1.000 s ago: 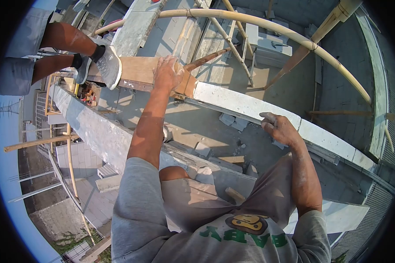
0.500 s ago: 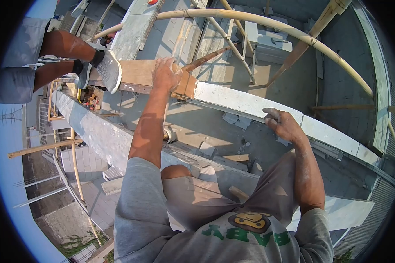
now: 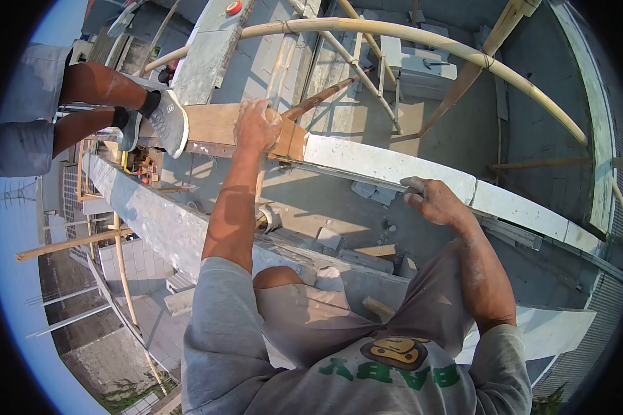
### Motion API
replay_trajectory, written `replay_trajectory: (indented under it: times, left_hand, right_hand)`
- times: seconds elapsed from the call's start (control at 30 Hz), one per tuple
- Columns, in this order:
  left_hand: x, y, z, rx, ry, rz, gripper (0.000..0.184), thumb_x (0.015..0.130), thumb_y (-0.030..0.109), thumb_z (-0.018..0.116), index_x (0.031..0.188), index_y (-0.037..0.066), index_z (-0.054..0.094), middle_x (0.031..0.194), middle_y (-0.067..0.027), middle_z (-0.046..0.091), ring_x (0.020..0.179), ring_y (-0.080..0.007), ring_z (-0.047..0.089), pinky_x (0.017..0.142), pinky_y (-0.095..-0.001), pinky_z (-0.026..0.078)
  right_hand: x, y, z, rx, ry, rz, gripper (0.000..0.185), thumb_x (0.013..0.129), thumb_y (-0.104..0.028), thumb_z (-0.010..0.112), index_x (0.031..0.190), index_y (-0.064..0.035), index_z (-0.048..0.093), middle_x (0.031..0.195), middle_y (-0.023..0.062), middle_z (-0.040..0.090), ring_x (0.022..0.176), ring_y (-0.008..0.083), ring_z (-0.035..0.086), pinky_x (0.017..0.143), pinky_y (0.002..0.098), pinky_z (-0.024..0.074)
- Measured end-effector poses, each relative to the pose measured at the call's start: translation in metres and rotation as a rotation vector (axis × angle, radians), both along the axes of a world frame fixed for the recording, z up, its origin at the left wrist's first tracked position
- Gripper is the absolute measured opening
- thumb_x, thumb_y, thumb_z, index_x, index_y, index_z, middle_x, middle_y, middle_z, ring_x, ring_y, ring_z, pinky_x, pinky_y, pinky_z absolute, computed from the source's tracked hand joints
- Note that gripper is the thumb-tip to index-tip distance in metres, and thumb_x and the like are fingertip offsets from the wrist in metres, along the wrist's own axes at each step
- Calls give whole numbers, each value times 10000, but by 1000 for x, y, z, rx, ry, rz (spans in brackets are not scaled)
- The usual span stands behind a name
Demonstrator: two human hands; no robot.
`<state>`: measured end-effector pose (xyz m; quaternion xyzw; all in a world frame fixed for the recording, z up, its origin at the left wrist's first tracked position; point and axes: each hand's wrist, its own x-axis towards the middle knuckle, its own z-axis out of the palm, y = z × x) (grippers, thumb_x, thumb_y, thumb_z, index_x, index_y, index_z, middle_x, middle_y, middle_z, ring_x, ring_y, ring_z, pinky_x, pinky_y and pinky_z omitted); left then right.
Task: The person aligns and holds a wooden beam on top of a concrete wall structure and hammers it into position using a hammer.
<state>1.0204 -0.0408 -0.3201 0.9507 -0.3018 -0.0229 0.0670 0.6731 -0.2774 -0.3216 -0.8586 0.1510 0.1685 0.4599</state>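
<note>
My left hand (image 3: 258,126) is closed around the rounded end of a bamboo pole (image 3: 275,117), beside a flat brown wooden board (image 3: 211,123). Past the board runs a narrow wall top of white blocks (image 3: 367,159). My right hand (image 3: 436,200) is at the near edge of these blocks, fingers loosely bent and a little apart, with nothing visible in them. Whether its fingertips touch the edge is hard to tell. Pale dust coats both hands.
Another person's shoe (image 3: 167,124) stands on the board's left end. A curved bamboo pole (image 3: 394,31) crosses the far side. Below lie a floor with rubble and blocks (image 3: 329,238). A hammer (image 3: 435,63) rests on stacked blocks (image 3: 422,79). An orange tape measure (image 3: 234,7) sits on a far wall.
My right hand has shifted left and slightly down, from over the white blocks to their near edge. My left hand keeps its hold. The view has tilted slightly.
</note>
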Motion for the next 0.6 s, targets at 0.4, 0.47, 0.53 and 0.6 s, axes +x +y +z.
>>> replay_trajectory:
  times: [0.4,0.47,0.53,0.6]
  left_hand:
    - [0,3,1,19,-37,-11,518,750,335,690,1239,189,601,1361,-48,541,1331,-273,427,1053,-452,417]
    - [6,9,-9,-34,-164,-119,511,756,320,693,1232,162,597,1299,-64,558,1256,-279,476,1034,-432,428]
    - [-1,5,0,-28,-112,-107,498,769,299,684,1233,144,589,1291,-74,557,1243,-281,481,1031,-417,426]
    - [2,6,-2,-30,-119,-102,501,765,286,687,1231,130,586,1280,-80,558,1238,-283,483,1032,-415,419]
  right_hand:
    - [9,18,-9,12,33,45,422,895,-256,589,1238,-10,596,1000,261,683,987,403,652,895,457,495]
    - [9,23,-12,6,-8,50,401,891,-253,592,1191,13,613,995,276,678,988,412,651,900,463,496]
    - [8,30,-16,-31,-58,34,396,882,-254,599,1161,26,625,992,285,674,996,421,648,906,468,496]
    - [9,30,-19,-27,-36,107,421,893,-246,589,1224,15,593,1064,281,658,1028,428,629,923,471,485]
